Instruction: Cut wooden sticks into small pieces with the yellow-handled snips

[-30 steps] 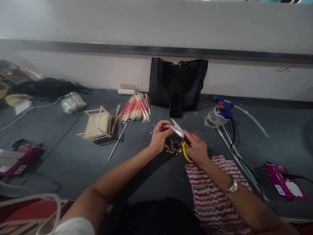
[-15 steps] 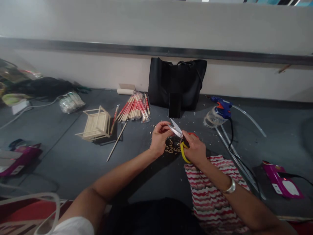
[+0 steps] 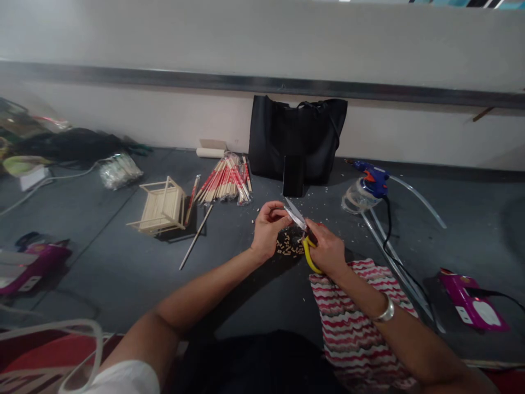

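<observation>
Fingers of the right hand [image 3: 330,251] curl round the half-open scissors [image 3: 296,217]; just left of the scissors, the left hand [image 3: 264,235] pinches, contents unclear; wood bits [image 3: 287,247] lie below.

through my feed i see short tan bits [image 3: 288,246] before a black rectangular phone [image 3: 292,176] on the dark grey tabletop [image 3: 135,284], a black tote bag [image 3: 311,134] behind it, a pale wooden frame [image 3: 163,209] left, a blue plastic glue gun [image 3: 376,176] right.
</observation>
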The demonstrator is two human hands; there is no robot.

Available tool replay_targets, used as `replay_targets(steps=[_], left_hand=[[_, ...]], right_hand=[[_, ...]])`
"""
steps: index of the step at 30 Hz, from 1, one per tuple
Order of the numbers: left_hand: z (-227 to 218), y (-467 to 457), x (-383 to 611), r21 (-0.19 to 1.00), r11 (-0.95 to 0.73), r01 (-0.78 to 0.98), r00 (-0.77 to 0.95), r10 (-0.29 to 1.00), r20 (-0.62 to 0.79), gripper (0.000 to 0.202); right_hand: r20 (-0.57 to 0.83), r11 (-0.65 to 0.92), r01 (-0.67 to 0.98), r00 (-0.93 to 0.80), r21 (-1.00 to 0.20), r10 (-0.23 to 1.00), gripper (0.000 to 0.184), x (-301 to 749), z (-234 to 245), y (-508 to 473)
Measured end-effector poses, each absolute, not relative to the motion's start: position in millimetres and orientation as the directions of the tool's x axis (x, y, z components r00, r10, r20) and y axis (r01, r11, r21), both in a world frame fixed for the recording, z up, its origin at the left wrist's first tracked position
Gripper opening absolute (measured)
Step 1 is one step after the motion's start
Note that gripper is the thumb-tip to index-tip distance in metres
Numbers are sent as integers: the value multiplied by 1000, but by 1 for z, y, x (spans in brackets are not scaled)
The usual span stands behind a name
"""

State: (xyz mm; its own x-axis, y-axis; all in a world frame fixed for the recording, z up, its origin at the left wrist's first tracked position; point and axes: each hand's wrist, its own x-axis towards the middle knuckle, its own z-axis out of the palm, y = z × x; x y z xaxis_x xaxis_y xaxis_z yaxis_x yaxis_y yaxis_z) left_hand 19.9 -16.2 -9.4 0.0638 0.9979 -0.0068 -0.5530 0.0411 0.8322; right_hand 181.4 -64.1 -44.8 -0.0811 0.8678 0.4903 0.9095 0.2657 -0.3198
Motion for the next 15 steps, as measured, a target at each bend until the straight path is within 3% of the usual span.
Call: replay_targets(steps=[4, 15], left_hand=[[-11, -15, 19, 842, 24, -539, 53, 999, 5, 40], [-11, -16, 19, 852, -20, -523, 28, 999, 41, 39]], right_hand=[[497, 238, 933, -76, -270, 864, 52, 181, -42, -65], [524, 242, 931, -67, -273, 849, 51, 180, -41, -67]])
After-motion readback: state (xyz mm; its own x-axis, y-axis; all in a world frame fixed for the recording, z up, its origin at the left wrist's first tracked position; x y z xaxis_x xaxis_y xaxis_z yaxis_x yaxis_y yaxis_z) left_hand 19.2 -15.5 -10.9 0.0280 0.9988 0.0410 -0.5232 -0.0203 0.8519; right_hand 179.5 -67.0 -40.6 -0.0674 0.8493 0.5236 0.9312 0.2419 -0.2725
